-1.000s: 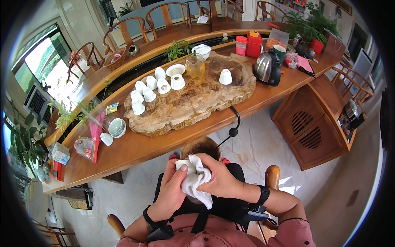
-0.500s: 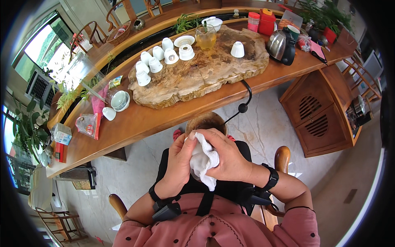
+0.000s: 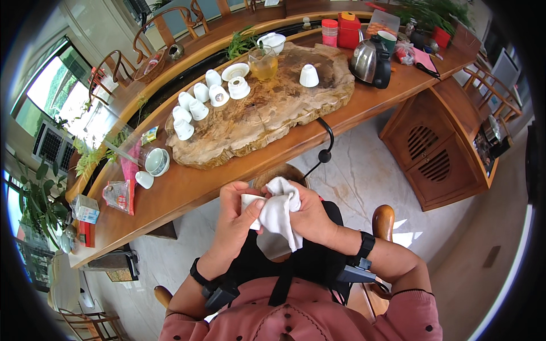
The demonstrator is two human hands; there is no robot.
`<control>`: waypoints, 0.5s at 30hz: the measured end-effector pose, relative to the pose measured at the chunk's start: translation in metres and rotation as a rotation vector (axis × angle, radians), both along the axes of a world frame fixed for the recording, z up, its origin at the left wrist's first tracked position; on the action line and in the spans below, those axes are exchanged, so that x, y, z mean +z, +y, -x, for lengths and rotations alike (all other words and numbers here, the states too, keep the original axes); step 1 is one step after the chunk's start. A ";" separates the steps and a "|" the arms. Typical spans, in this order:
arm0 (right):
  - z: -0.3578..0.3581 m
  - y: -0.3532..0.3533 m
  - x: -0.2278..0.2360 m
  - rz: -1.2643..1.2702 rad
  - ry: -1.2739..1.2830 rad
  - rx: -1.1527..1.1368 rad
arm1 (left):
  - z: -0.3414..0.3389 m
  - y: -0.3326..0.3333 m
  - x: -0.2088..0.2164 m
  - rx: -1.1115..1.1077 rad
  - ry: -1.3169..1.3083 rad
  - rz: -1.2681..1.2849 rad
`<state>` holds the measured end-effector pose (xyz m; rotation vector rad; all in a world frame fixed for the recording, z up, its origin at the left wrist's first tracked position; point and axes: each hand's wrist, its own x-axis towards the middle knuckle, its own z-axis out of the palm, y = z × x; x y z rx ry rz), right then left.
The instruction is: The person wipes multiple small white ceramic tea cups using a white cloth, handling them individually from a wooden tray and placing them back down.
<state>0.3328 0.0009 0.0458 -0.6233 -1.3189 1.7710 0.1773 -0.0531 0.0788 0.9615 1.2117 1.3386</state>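
Observation:
Close in front of my lap, my left hand (image 3: pixel 227 216) grips a small white cup (image 3: pixel 248 203), its thumb lying along the side. A white cloth (image 3: pixel 280 210) is bunched in my right hand (image 3: pixel 313 216) and pressed against the cup; whether it reaches inside is hidden. Beyond my hands, a rough-edged wooden slab (image 3: pixel 256 131) carries several upside-down white cups (image 3: pixel 183 129) in two rows at its left. One more white cup (image 3: pixel 309 75) stands upside down at the right. A glass pitcher (image 3: pixel 263 67) of yellow liquid and a white lidded bowl (image 3: pixel 271 42) sit at the back.
A steel kettle (image 3: pixel 365 61) and a red canister (image 3: pixel 348 31) stand to the right on the wooden table (image 3: pixel 142 216). Stacked bowls (image 3: pixel 157 162) and a plastic packet (image 3: pixel 118 196) lie left. A black hose (image 3: pixel 325 156) runs down to a bucket (image 3: pixel 278 172). A cabinet (image 3: pixel 438 153) is at right.
My hands have shifted apart slightly, and my left hand has turned, bringing the white cup into sight beside the cloth. The table appears shifted to the left as the view moved.

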 end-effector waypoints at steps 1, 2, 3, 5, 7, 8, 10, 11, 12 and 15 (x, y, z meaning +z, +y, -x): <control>-0.001 0.004 -0.002 0.080 0.042 -0.038 | 0.002 0.006 0.005 0.003 0.081 -0.025; 0.000 0.010 -0.007 0.080 0.061 -0.171 | 0.004 0.015 0.008 0.020 0.184 -0.037; -0.002 0.016 -0.001 0.201 -0.026 -0.199 | 0.012 0.023 0.004 0.055 0.285 -0.112; -0.007 0.031 -0.022 0.094 -0.109 -0.249 | 0.018 0.050 0.017 -0.022 0.471 -0.143; -0.005 0.029 -0.024 -0.077 -0.231 -0.256 | 0.021 0.078 0.024 -0.001 0.733 -0.261; -0.003 0.026 -0.024 -0.266 -0.302 -0.241 | 0.023 0.096 0.022 0.020 0.944 -0.408; -0.004 0.019 -0.015 -0.539 -0.366 -0.167 | 0.018 0.127 0.028 0.028 1.187 -0.490; -0.003 0.018 -0.017 -0.667 -0.353 -0.127 | 0.010 0.139 0.035 0.020 1.224 -0.421; -0.004 0.015 -0.020 -0.712 -0.416 -0.076 | 0.002 0.154 0.038 0.007 1.254 -0.355; -0.006 0.010 -0.023 -1.027 -0.537 -0.043 | -0.013 0.196 0.043 0.003 1.187 -0.187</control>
